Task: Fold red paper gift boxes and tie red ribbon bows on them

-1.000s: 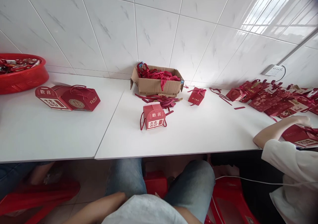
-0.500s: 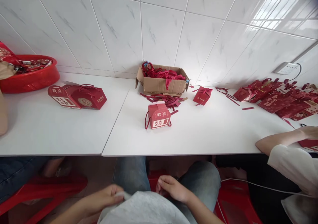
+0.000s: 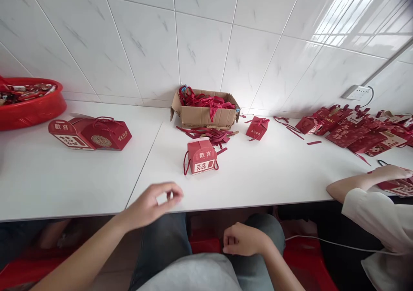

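Note:
My left hand (image 3: 155, 206) hovers over the table's front edge, fingers bent and thumb apart, holding nothing. Lower down, my right hand (image 3: 245, 239) is over my lap with its fingers curled closed and nothing visible in them. Nearest to both is a small red gift box (image 3: 202, 157) with a rounded top, pale printed characters and dark red cord handles, standing upright on the white table (image 3: 167, 179). Behind it lie several loose red ribbons (image 3: 211, 135). An open cardboard box (image 3: 206, 116) filled with red ribbons stands against the wall.
A longer red gift box (image 3: 103, 134) lies at left, near a red plastic basin (image 3: 35, 110) of small packets. A ribbon-tied red box (image 3: 257, 128) stands right of centre. Several red gift bags (image 3: 351, 130) crowd the right, where another person's arm (image 3: 351, 185) rests. A power strip (image 3: 356, 92) hangs on the wall.
My left hand has risen from beside my shirt, up and right to the table edge. My right hand has shifted slightly right. An arm at the far left has left the view.

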A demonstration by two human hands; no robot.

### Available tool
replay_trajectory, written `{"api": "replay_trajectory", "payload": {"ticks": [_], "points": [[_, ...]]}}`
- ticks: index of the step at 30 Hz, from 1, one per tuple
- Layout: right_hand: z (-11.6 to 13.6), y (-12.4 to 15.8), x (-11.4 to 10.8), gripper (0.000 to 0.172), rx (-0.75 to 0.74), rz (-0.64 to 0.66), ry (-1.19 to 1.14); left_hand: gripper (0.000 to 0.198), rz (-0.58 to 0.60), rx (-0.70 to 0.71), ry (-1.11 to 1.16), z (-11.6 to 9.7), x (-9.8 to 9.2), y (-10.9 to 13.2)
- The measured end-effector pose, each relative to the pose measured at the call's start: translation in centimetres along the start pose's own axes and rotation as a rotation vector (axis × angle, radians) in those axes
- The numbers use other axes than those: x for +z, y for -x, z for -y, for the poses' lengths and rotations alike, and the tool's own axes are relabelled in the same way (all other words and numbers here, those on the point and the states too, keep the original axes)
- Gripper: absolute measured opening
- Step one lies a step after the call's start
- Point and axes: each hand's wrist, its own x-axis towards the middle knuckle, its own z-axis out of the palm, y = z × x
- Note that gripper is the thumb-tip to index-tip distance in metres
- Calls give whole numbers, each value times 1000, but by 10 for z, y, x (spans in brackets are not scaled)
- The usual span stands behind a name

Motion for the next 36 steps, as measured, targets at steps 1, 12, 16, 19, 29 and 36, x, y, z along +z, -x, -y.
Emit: {"api": "replay_trajectory", "payload": {"ticks": [1, 12, 16, 19, 29, 36], "points": [[6, 4, -12, 13, -55, 32, -93, 26, -127, 22, 11, -6, -12, -16], [-9, -65, -45, 20, -29, -1271, 274, 17, -301, -298, 449, -35, -59, -270], [-16, -64, -45, 16, -67, -1265, 233, 31, -197, -341, 484, -46, -45, -285], [-16, -62, -45, 15, -81, -1274, 220, 36, -215, -238, 520, -56, -36, -274], [-8, -57, -45, 25, -177, -1275, -57, 21, -250, 318, 604, -61, -8, -136], [64, -46, -17, 61, -397, -614, -873, 15, 4, 102, 1027, -27, 89, -35]]}}
